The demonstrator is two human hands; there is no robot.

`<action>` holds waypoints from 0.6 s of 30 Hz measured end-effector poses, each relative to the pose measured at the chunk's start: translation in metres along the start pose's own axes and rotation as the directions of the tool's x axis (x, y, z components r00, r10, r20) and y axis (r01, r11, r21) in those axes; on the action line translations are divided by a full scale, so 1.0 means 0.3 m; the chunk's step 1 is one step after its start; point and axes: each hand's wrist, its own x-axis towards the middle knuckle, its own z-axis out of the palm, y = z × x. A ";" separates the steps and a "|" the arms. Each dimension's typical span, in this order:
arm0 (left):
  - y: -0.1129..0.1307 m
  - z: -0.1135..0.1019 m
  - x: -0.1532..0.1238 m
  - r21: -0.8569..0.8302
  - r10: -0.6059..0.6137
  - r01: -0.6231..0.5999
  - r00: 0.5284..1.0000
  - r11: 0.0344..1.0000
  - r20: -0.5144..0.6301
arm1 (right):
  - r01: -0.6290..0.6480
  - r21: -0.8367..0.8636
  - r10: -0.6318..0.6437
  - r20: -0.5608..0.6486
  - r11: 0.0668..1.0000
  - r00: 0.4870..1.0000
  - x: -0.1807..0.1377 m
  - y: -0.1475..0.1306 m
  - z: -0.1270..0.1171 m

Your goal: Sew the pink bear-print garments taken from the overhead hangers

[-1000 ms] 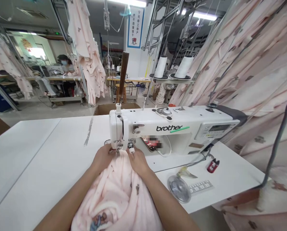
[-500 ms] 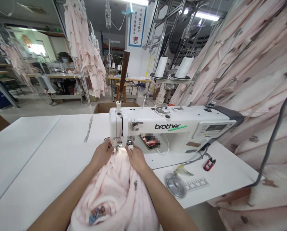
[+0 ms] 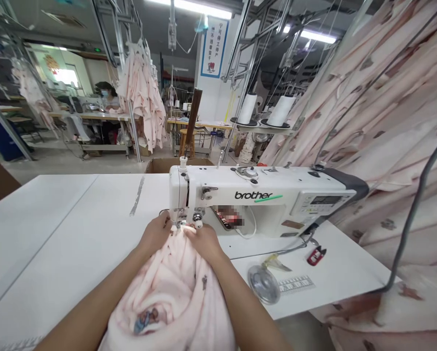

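Observation:
Pink printed fabric (image 3: 174,282) hangs bunched between my forearms, its upper end lying under the needle of a white sewing machine (image 3: 218,180). My left hand (image 3: 156,233) is closed on the fabric's edge just left of the presser foot (image 3: 178,225). On the right of the needle, my right hand (image 3: 204,241) pinches the fabric, thumb on top and pointing toward the foot. The fingertips of both hands are partly hidden by the machine head and the cloth. A small lamp lights the cloth at the needle.
A phone (image 3: 226,217) lies behind the machine's arm. Right of the fabric are a clear round dish (image 3: 264,284), a ruler (image 3: 297,283) and red thread snips (image 3: 316,255). Pink fabric (image 3: 397,122) hangs along the right side. Thread cones (image 3: 247,109) stand behind. A person (image 3: 107,100) sits far left.
My right thumb has moved up and left over the fabric near the needle. My left hand stays at the foot's left side. The view has tilted up slightly.

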 end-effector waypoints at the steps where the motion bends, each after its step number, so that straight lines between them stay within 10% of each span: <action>1: -0.001 0.001 -0.001 -0.003 0.004 -0.004 1.000 1.000 -0.002 | -0.005 0.003 0.005 0.002 1.000 1.000 0.000 -0.005 -0.002; 11: 0.077 -0.134 -0.248 -0.204 0.117 -0.032 0.901 0.978 0.419 | 0.122 0.359 -0.183 0.142 0.925 0.973 -0.199 -0.062 -0.087; 18: -0.076 -0.100 -0.511 -0.350 -0.049 0.148 0.960 0.925 0.275 | 0.120 0.572 -0.241 0.141 0.811 0.960 -0.280 -0.076 -0.070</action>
